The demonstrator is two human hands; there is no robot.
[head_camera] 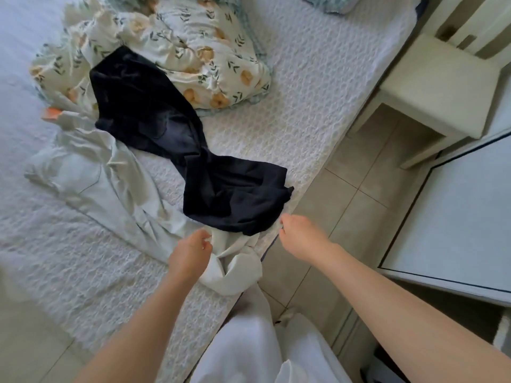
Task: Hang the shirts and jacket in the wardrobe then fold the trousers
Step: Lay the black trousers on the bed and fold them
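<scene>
Pinching pale trousers with left hand | right hand curled, grip unclear | dark trousers just beyond both

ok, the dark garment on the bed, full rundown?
The dark garment is navy to black, soft woven-looking cloth, lying crumpled and twisted diagonally on the white textured bedspread. Its far end overlaps the floral duvet; its near end sits by the bed edge, over pale clothing. Neither hand touches it. Its type is unclear.

We can't make out any readable text, labels, brand names or numbers anywhere here, not on the clothes, the bedding or the furniture.
</scene>
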